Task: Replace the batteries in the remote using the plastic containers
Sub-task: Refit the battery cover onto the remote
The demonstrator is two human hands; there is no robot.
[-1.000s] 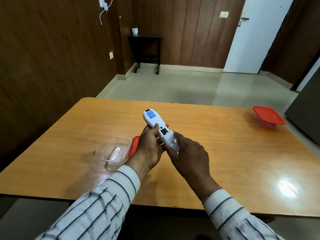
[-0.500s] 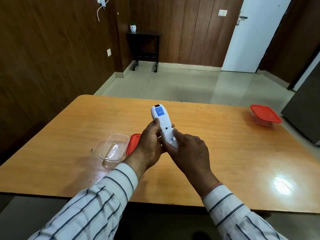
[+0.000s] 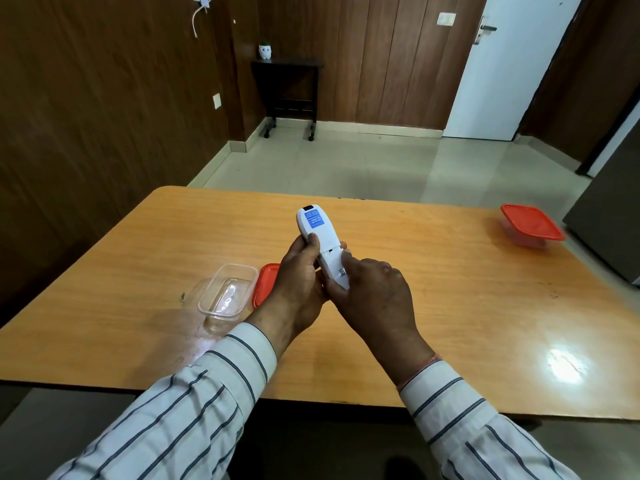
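On the left part of the wooden table (image 3: 450,306) an open clear tub (image 3: 227,295) is seen, standing upright; a red lid (image 3: 265,284) is lying just beside its right edge, and its right part is hidden behind the left hand (image 3: 298,285). The left hand is wrapped round the middle of a white remote (image 3: 320,244), with the thumb laid along the left side and the fingertips showing past the right side; the remote is held above the middle of the table, back upward, with its far end pointed away and a blue label shown near that end. A seam is seen across the back at about mid-length; whether the battery cover is fully seated cannot be told. The near end of the remote is gripped by the right hand (image 3: 370,296), its thumb pressed on the near half of the back and its fingers curled beneath; both wrists are covered by striped sleeves (image 3: 214,393). Well apart, at the far right corner of the table, a second clear tub (image 3: 531,226) is seen, closed with a red lid.
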